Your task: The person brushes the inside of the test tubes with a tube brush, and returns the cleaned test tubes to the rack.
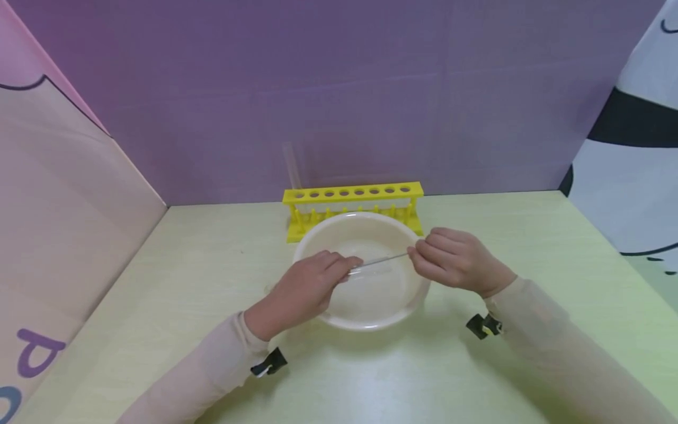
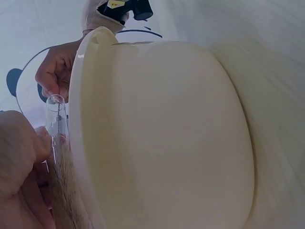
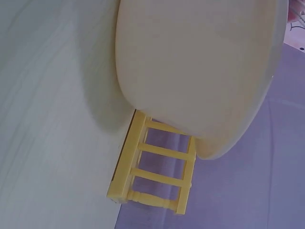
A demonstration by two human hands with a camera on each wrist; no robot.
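Over the cream basin [image 1: 371, 324], my left hand [image 1: 304, 288] grips a clear glass test tube [image 2: 51, 125]. Inside the tube are the tan bristles of a test tube brush [image 2: 66, 183], and its thin twisted wire [image 1: 389, 258] comes out of the tube's mouth. My right hand [image 1: 457, 259] pinches the far end of that wire, above the basin's right rim. Left fingers hide much of the tube in the head view. The right wrist view shows the basin's outer wall [image 3: 190, 62], with the right hand out of sight.
Behind the basin stands a yellow test tube rack [image 1: 352, 193], close to the purple backdrop [image 1: 339, 100]. Another clear tube [image 1: 291, 165] stands upright at the rack's left end. Printed side panels [image 1: 69, 206] border the pale table [image 1: 212, 265].
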